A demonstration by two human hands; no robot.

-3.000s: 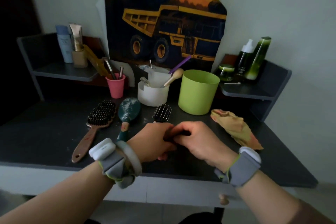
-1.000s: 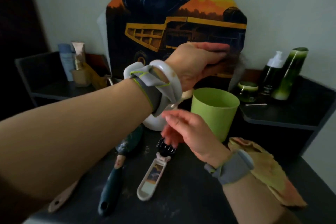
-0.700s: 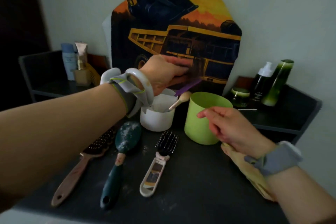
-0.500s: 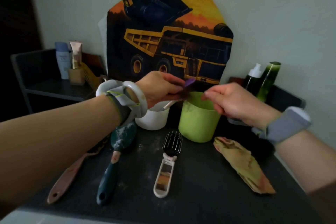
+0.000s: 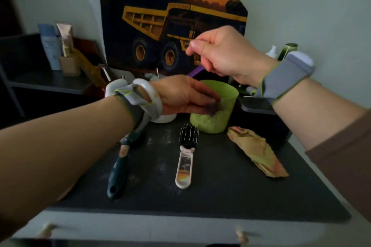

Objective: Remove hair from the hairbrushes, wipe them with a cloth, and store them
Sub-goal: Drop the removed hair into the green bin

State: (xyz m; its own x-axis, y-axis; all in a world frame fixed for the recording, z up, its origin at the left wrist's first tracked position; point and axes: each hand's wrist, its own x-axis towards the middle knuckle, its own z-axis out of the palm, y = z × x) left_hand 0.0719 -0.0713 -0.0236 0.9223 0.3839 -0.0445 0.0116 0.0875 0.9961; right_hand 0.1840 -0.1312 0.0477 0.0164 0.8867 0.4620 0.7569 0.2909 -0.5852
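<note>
Over the green cup (image 5: 215,118), my left hand (image 5: 184,96) hangs at the near rim, fingers curled down around a small dark, blurred wad that I take to be hair. My right hand (image 5: 222,52) is raised higher and farther back, thumb and forefinger pressed together; whether they pinch a strand I cannot tell.

The white brush (image 5: 185,158) lies on the dark tabletop (image 5: 220,196) just in front of the cup and below my left hand. Its long axis runs away from me, bristles toward the cup, handle toward my body. I judge the left hand the nearer one for picking it up, by dropping straight down to the handle.

The teal brush (image 5: 118,170) lies to its left, roughly parallel, its head hidden under my left wrist. The cloth (image 5: 259,156), crumpled and yellowish, lies to the right of the white brush, near my right forearm.

A white tub (image 5: 164,118) stands beside the cup, mostly behind my left hand. Behind these, a truck picture (image 5: 170,26) leans against a pale wall, with bottles (image 5: 50,46) on a low dark shelf at the left. The light is dim.
</note>
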